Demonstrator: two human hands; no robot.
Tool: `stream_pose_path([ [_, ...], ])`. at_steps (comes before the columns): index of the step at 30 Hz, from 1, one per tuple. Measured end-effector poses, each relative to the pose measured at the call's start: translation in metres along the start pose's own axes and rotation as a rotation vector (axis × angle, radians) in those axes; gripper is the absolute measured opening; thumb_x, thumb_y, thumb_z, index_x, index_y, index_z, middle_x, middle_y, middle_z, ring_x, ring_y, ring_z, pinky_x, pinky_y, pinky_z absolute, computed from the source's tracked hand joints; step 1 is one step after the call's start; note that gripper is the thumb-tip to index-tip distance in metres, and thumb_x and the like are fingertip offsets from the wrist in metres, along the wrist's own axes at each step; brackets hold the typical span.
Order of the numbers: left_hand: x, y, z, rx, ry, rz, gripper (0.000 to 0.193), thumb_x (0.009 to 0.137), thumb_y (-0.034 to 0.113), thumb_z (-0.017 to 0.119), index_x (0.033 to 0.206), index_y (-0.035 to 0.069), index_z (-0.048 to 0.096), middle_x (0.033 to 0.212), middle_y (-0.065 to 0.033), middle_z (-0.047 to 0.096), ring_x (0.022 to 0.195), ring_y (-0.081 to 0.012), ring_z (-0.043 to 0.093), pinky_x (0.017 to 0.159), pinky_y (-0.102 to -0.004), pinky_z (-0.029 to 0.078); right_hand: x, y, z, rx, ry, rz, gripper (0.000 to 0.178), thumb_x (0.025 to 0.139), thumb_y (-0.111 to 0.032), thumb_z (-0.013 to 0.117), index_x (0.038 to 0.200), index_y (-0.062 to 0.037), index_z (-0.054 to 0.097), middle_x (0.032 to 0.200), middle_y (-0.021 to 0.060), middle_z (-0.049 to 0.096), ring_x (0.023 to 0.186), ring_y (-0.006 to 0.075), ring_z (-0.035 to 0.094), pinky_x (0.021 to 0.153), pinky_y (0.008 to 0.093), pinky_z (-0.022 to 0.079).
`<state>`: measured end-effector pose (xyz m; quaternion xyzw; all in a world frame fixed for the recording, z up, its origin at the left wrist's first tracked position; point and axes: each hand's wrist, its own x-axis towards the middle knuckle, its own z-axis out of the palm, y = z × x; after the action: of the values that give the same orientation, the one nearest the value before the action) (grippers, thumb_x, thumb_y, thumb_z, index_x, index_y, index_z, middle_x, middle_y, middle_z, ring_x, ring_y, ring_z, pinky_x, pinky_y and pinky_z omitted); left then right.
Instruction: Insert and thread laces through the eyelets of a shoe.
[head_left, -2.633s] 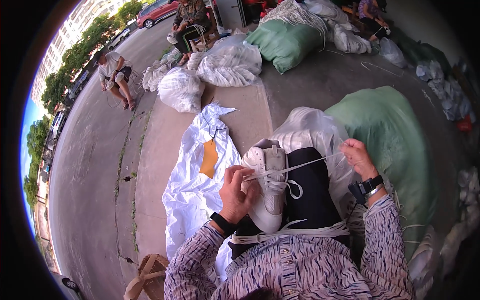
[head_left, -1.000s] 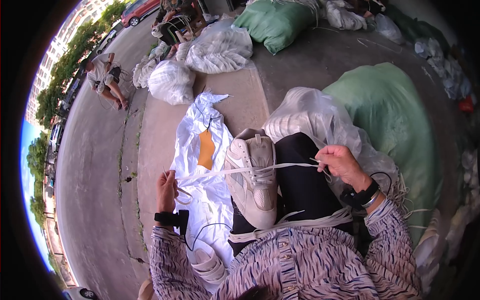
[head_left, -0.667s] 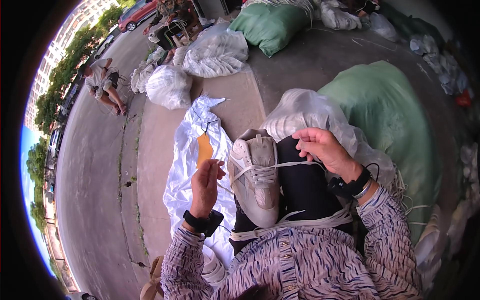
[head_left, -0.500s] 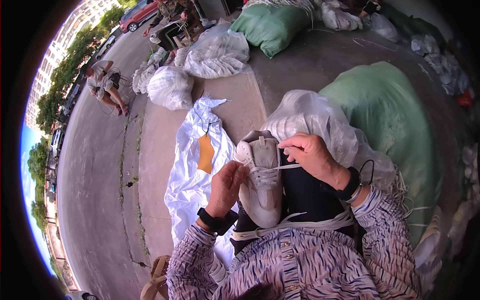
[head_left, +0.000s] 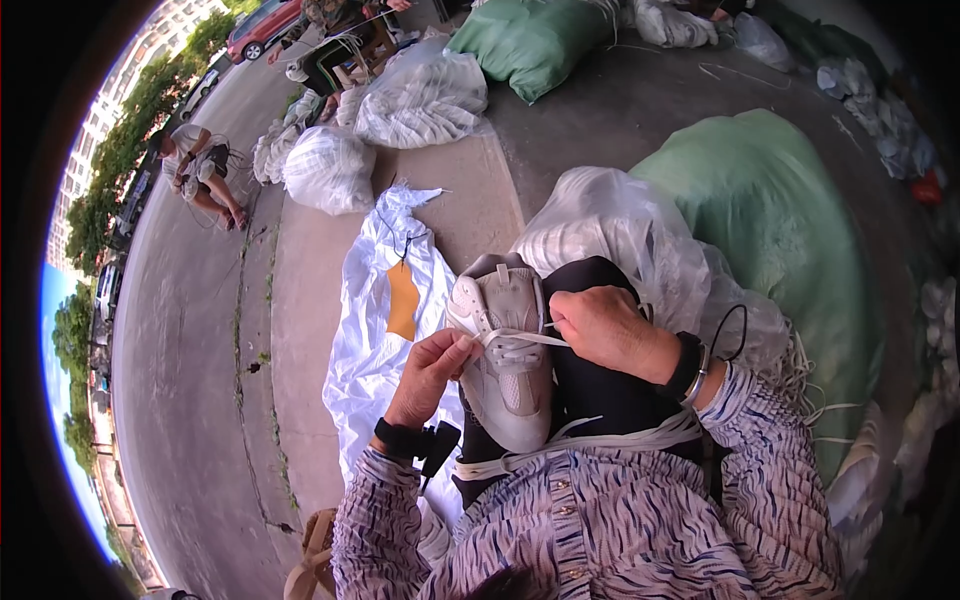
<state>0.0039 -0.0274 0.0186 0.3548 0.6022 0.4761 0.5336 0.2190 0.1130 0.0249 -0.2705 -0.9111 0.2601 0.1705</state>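
A white-grey sneaker (head_left: 510, 385) rests on my dark-trousered lap, toe toward me. Its pale shoelace (head_left: 530, 337) runs across the tongue between my two hands. At the shoe's left side, my left hand (head_left: 432, 368) pinches the lace between thumb and fingers. My right hand (head_left: 607, 328) is closed on the lace at the right of the eyelets, fingertips close to the shoe's edge. A bundle of loose white laces (head_left: 630, 438) lies over my lap, between the sneaker and my patterned shirt.
Beside my left leg lies a white plastic sheet (head_left: 375, 300) with an orange tag (head_left: 403, 303). A clear bag (head_left: 620, 225) and a big green sack (head_left: 770, 220) stand at my right. Farther off are stuffed white bags (head_left: 328, 170), another green sack (head_left: 535, 45) and two seated people.
Both hands have shifted slightly, and my right fingers have curled in and come lower beside the eyelets. The lace now crosses the tongue between my hands. The view has turned a little.
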Motion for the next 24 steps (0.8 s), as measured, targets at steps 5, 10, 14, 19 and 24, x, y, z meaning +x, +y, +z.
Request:
stream_pose_path([
  [5, -0.001, 0.002, 0.002, -0.019, 0.025, -0.003, 0.025, 0.091, 0.029, 0.058, 0.085, 0.007, 0.067, 0.072, 0.0074, 0.056, 0.063, -0.0040, 0.039, 0.060, -0.0208, 0.031, 0.006, 0.002, 0.001, -0.064, -0.047, -0.019, 0.006, 0.077, -0.009, 0.058, 0.073, -0.0051, 0.058, 0.063, 0.0143, 0.060, 0.063, 0.0328, 0.062, 0.058, 0.0429, 0.047],
  [10, -0.003, 0.001, 0.005, 0.002, 0.092, 0.011, 0.023, 0.090, 0.029, 0.058, 0.085, 0.007, 0.066, 0.073, 0.0076, 0.056, 0.065, -0.0038, 0.040, 0.061, -0.0206, 0.033, 0.005, 0.001, 0.008, -0.003, 0.035, -0.042, 0.006, 0.077, -0.009, 0.057, 0.073, -0.0042, 0.058, 0.063, 0.0142, 0.060, 0.063, 0.0337, 0.062, 0.057, 0.0429, 0.047],
  [14, -0.009, -0.001, 0.001, -0.005, 0.098, 0.015, 0.023, 0.091, 0.029, 0.058, 0.085, 0.007, 0.065, 0.075, 0.0073, 0.057, 0.065, -0.0035, 0.041, 0.062, -0.0202, 0.034, 0.007, -0.001, 0.013, 0.018, 0.061, -0.013, 0.007, 0.077, -0.009, 0.058, 0.073, -0.0039, 0.057, 0.063, 0.0143, 0.060, 0.064, 0.0334, 0.062, 0.056, 0.0426, 0.047],
  [19, -0.015, 0.002, 0.005, -0.090, 0.127, -0.007, 0.025, 0.091, 0.029, 0.058, 0.087, 0.006, 0.065, 0.077, 0.0057, 0.058, 0.066, -0.0038, 0.042, 0.064, -0.0196, 0.035, 0.004, -0.008, 0.019, 0.028, 0.048, -0.159, 0.006, 0.078, -0.007, 0.056, 0.075, -0.0019, 0.057, 0.068, 0.0139, 0.058, 0.064, 0.0334, 0.061, 0.058, 0.0429, 0.049],
  [24, -0.011, 0.005, 0.012, -0.039, 0.160, 0.013, 0.027, 0.091, 0.026, 0.059, 0.087, 0.000, 0.063, 0.083, 0.0018, 0.061, 0.074, -0.0044, 0.051, 0.067, -0.0201, 0.040, 0.008, 0.001, 0.011, 0.125, -0.024, -0.135, 0.005, 0.076, -0.007, 0.058, 0.077, -0.0053, 0.063, 0.075, 0.0124, 0.057, 0.072, 0.0306, 0.060, 0.063, 0.0401, 0.048],
])
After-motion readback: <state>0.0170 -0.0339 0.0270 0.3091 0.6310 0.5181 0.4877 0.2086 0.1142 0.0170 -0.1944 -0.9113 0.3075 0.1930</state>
